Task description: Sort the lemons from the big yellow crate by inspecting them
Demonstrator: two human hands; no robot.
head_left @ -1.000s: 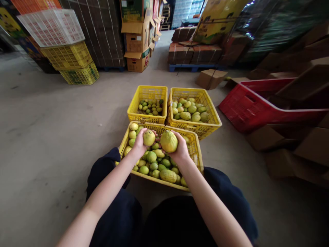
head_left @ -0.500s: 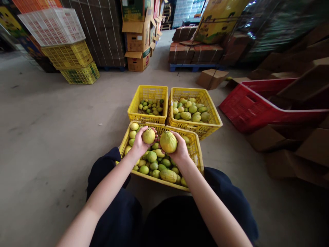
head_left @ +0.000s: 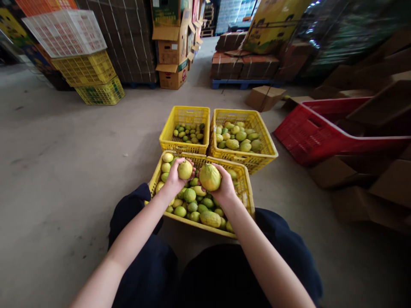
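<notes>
My left hand (head_left: pixel 176 179) is closed around a small, round, yellow-green fruit (head_left: pixel 185 170) with a short stem end. Beside it, my right hand (head_left: pixel 225 185) grips a larger, ribbed, yellow-green fruit (head_left: pixel 209 177), its narrower end upward. Both hands are above the near yellow crate (head_left: pixel 192 223), with a small gap between the two fruits. Several loose fruits (head_left: pixel 210 219) of mixed size, green to yellow, lie in this crate. Some of them are hidden beneath my hands.
Behind the near crate stand a yellow crate (head_left: pixel 184 147) with small fruits and another yellow crate (head_left: pixel 263 159) with larger ones. To the right is a red crate (head_left: pixel 297 134) among cardboard boxes (head_left: pixel 334 173). Stacked crates (head_left: pixel 86 68) stand at the far left.
Almost nothing differs. Both hands still hold the same fruits, shifted very slightly to the left.
</notes>
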